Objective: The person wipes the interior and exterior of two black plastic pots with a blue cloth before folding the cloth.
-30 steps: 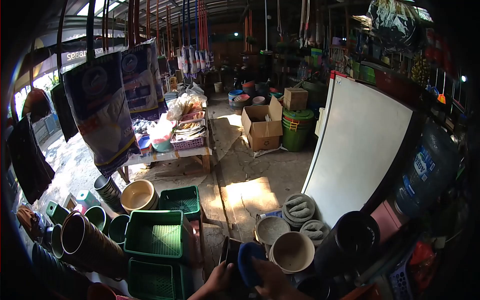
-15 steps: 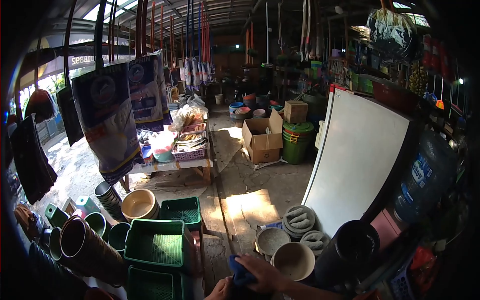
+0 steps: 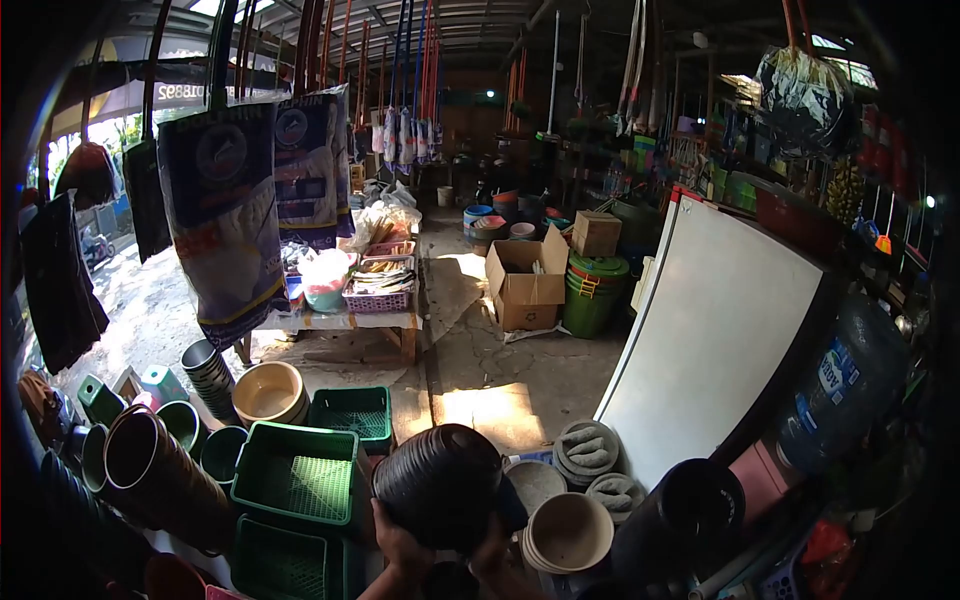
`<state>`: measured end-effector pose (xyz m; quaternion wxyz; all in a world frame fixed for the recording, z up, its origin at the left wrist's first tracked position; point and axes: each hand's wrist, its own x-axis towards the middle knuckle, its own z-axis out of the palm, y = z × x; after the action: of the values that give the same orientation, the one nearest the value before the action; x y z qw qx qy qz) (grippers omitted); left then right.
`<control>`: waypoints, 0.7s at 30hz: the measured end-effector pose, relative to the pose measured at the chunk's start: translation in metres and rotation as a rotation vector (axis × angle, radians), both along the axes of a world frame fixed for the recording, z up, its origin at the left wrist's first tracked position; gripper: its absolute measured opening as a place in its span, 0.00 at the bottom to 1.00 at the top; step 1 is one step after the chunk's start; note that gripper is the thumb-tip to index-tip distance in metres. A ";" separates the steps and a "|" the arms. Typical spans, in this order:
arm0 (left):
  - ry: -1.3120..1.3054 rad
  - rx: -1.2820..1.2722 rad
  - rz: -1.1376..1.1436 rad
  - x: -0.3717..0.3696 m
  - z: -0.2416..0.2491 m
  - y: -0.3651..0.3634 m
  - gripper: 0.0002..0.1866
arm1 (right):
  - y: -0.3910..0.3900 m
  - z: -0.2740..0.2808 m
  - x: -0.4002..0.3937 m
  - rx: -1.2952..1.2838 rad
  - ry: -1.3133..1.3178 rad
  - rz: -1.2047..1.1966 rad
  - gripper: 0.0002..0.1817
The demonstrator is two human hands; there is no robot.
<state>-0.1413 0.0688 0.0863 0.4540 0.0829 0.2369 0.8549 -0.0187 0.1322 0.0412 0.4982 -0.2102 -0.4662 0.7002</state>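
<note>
A stack of black ribbed pots (image 3: 437, 490) is held up low in the middle of the head view, tilted, one nested in another. My left hand (image 3: 402, 545) wraps round its lower left side, fingers partly hidden. My right hand (image 3: 490, 552) is at the lower right side, dim and blurred, and seems to grip the stack. A dark bluish patch by that hand is too dark to make out. Left of the pots stand a green plastic basket (image 3: 262, 470) and more green baskets. Right of them is a stack of cream pots (image 3: 533, 550).
Grey stone mortars (image 3: 577, 450) and a tall black bin (image 3: 690, 520) stand at right, before a white panel (image 3: 715, 330). Brown pots (image 3: 150, 465) fill the lower left. Wrapped mops (image 3: 222, 210) hang at upper left. Further back are a cardboard box (image 3: 527, 290) and a low table (image 3: 385, 320).
The blue cloth between my hands no longer shows clearly. Both hands have moved apart and now hold the stack of black pots, raised into view. The camera view has shifted slightly.
</note>
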 end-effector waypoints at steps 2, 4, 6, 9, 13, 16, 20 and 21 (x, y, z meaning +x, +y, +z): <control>-0.048 -0.012 0.016 0.002 -0.009 0.010 0.38 | -0.016 -0.011 -0.013 0.435 -0.324 -0.216 0.28; 0.045 -0.091 0.122 -0.003 -0.037 0.027 0.39 | -0.024 -0.019 -0.021 0.882 -0.642 -0.441 0.30; 0.246 -0.174 0.057 -0.011 -0.053 0.016 0.39 | -0.029 -0.019 -0.018 1.322 -0.970 -0.666 0.32; 0.468 -0.278 -0.030 -0.008 -0.039 0.003 0.38 | -0.015 0.013 -0.002 1.528 -0.965 -0.396 0.41; 0.740 -0.290 -0.154 -0.017 -0.072 -0.004 0.34 | 0.011 0.074 0.015 1.458 -1.036 0.032 0.40; 0.960 -0.281 -0.286 -0.013 -0.067 -0.010 0.26 | 0.047 0.067 0.022 1.219 -0.946 0.166 0.35; 0.733 -0.311 -0.479 -0.020 -0.057 -0.026 0.18 | 0.096 0.023 0.061 0.446 -0.749 0.529 0.29; 0.653 -0.270 -0.483 -0.023 -0.060 -0.028 0.18 | 0.108 -0.017 0.074 0.748 -0.727 0.403 0.26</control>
<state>-0.1640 0.0410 0.0267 0.5489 0.3421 0.4520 0.6143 0.0548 0.2406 0.0239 0.2025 -0.1537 -0.8555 0.4510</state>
